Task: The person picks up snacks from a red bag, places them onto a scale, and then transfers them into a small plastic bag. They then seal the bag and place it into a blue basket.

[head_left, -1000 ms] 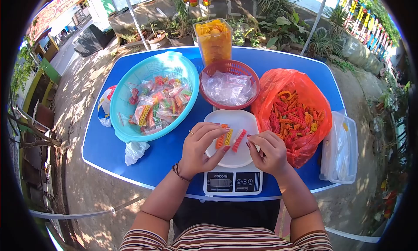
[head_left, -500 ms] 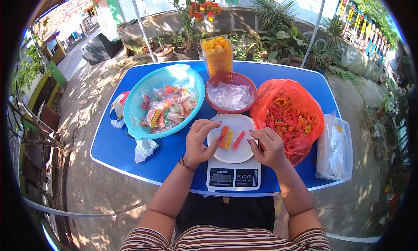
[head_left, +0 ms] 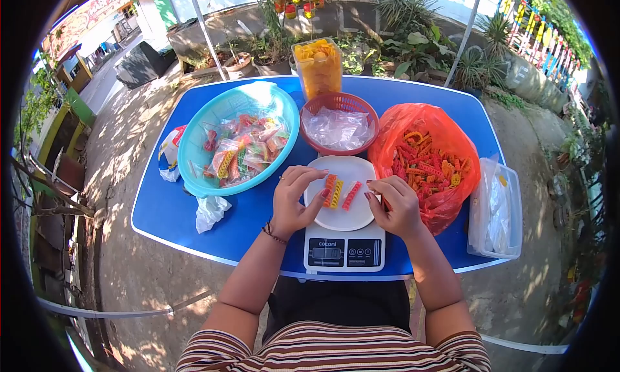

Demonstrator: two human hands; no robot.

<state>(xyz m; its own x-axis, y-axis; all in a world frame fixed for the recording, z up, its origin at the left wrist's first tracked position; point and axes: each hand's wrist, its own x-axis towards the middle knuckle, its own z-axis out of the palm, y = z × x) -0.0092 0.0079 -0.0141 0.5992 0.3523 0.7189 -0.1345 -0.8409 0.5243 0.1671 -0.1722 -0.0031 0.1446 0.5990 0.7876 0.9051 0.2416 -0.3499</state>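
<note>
A digital kitchen scale (head_left: pixel 345 249) with a round white plate (head_left: pixel 352 223) stands at the table's front edge. Three ridged snack sticks lie side by side on the plate: an orange stick (head_left: pixel 329 190), a yellow stick (head_left: pixel 336 194) and a pink stick (head_left: pixel 351 196). My left hand (head_left: pixel 297 201) is at the plate's left rim, thumb and fingers apart, fingertips close beside the orange stick. At the right rim, my right hand (head_left: pixel 397 205) has bent fingers, with a small gap between thumb and forefinger. Neither hand shows anything held.
A turquoise basket (head_left: pixel 194 186) of filled packets stands left. Behind the scale are a red basket (head_left: pixel 342 102) of clear bags and a tub of yellow chips (head_left: pixel 318 65). Red plastic bag (head_left: pixel 466 201) with loose snack sticks and a clear container (head_left: pixel 510 243) sit right.
The view has tipped slightly, so the table and everything on it sit a little higher in the frame. Both hands keep nearly the same pose around the plate.
</note>
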